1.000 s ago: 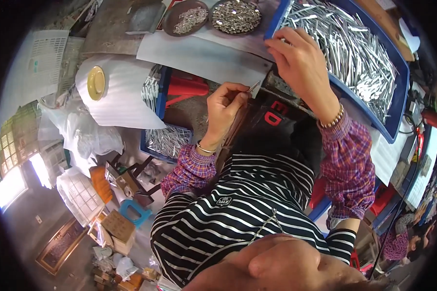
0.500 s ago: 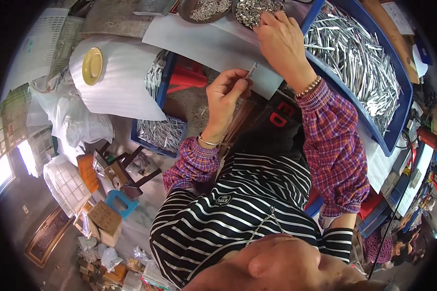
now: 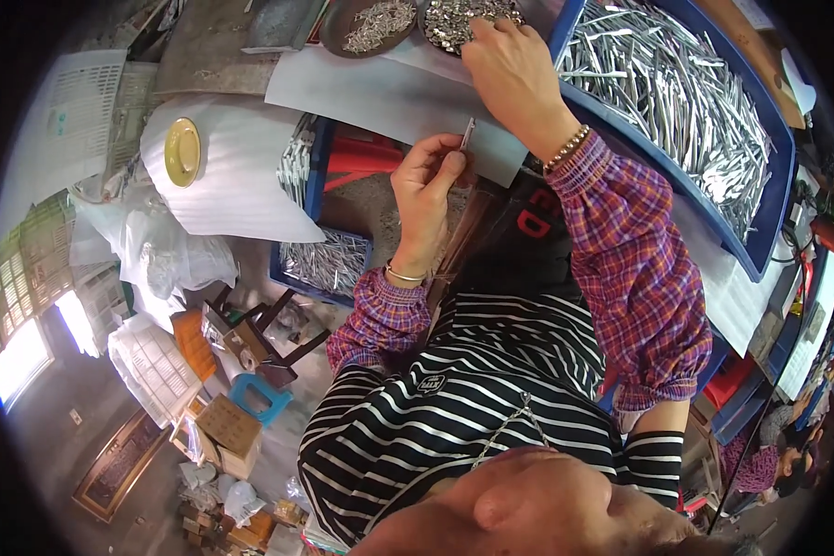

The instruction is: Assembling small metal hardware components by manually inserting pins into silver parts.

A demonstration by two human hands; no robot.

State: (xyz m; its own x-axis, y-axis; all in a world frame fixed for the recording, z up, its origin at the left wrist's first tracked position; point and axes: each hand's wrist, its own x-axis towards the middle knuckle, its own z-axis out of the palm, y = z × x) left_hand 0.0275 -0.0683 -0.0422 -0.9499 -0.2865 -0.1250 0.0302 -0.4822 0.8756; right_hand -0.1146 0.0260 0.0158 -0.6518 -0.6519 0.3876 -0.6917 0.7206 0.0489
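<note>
My left hand (image 3: 424, 190) is closed, pinching a thin silvery metal strip (image 3: 468, 132) upright between thumb and fingers. It is above the near edge of a white sheet (image 3: 361, 97) on the bench. My right hand (image 3: 519, 79) reaches to a dark round dish (image 3: 423, 26) of small shiny metal parts (image 3: 459, 20) at the far edge. Its fingers are curled down at the parts, with the tips hidden, so I cannot make out what they hold. On the right a large blue tray (image 3: 658, 153) is heaped with similar metal strips (image 3: 676, 93).
A second dish (image 3: 338, 42) holds small pin-like pieces. Left of my left hand are smaller blue bins (image 3: 320, 171) of strips and white foam sheet (image 3: 241, 176) with a yellow oval dish (image 3: 183, 151). A blue stool (image 3: 259, 398) and boxes (image 3: 227, 428) stand lower left.
My view has shifted slightly, so most things sit a little differently in the picture. The left hand still pinches the strip, now more upright; the right hand stays at the dish of parts.
</note>
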